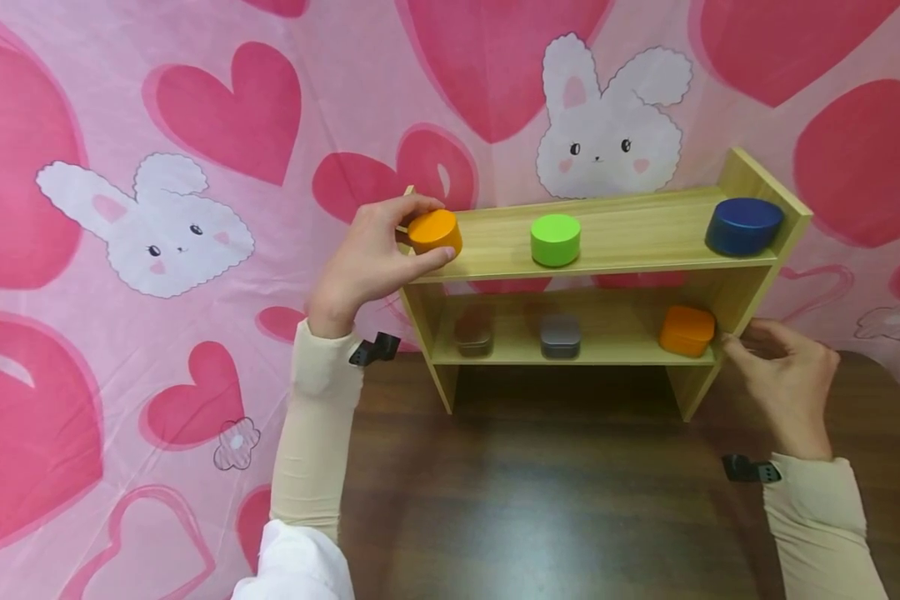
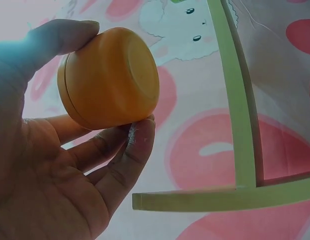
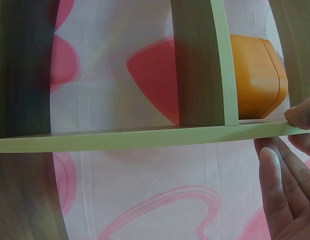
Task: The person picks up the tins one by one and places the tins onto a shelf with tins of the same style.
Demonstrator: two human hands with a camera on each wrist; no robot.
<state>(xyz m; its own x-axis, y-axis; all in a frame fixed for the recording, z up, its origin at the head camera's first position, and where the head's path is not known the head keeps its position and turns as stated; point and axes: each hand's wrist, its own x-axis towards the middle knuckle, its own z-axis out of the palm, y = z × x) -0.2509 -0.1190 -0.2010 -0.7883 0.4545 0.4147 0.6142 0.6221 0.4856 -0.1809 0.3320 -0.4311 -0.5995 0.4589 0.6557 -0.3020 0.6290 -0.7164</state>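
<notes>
My left hand pinches a round orange tin between thumb and fingers, at the left end of the shelf's upper board. In the left wrist view the tin is tipped, with its base turned toward the shelf side. My right hand pinches the front edge of the right side panel of the wooden shelf; in the right wrist view the thumb lies on the inner face and the fingers on the outer one. Beside that thumb, a squarish orange tin sits on the lower board.
On the upper board stand a green round tin in the middle and a dark blue tin at the right. Two grey translucent-looking tins, one at left and one mid-board, stand below. A pink heart-and-rabbit cloth hangs behind.
</notes>
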